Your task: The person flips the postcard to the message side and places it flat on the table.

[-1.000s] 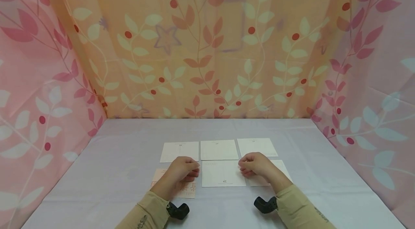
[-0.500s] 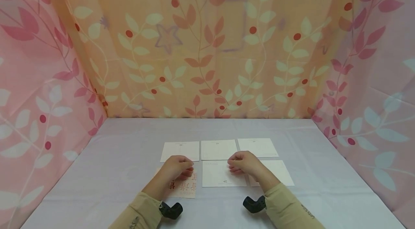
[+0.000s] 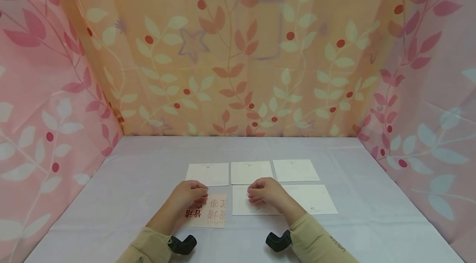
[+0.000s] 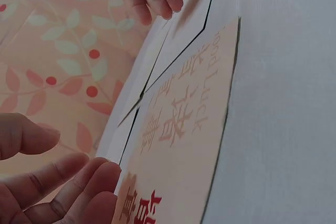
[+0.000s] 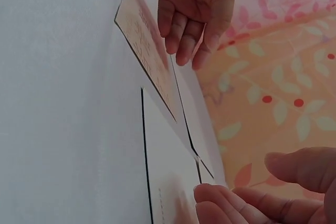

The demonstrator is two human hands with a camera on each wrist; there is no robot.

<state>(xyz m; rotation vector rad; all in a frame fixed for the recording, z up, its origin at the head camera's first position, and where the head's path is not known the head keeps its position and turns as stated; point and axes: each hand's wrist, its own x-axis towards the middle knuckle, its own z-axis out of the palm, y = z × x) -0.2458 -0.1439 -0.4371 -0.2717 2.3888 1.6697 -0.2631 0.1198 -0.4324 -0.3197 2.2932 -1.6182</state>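
My left hand (image 3: pixel 186 197) hovers over the left part of a peach card (image 3: pixel 216 218) printed with red characters, holding nothing. Its fingers are loosely bent, with the thumb apart from them in the left wrist view. Above the middle white card (image 3: pixel 239 208) of the front row is my right hand (image 3: pixel 268 194), also holding nothing, its fingers relaxed. Another white card (image 3: pixel 314 201) lies to the right of that hand, partly hidden by it. Behind, three white cards form a back row: left card (image 3: pixel 213 175), centre card (image 3: pixel 251 173) and right card (image 3: pixel 296 171).
A white cloth covers the table (image 3: pixel 111 197). An orange leaf-patterned curtain (image 3: pixel 238 89) stands at the back, with pink patterned curtains (image 3: pixel 44 110) along both sides. Black wrist devices (image 3: pixel 183 245) stick out beside both sleeves.
Both hands have moved left. The left hand uncovers more of the peach card's print, and the right hand has gone from the front right card to over the middle one. The cards stay put.
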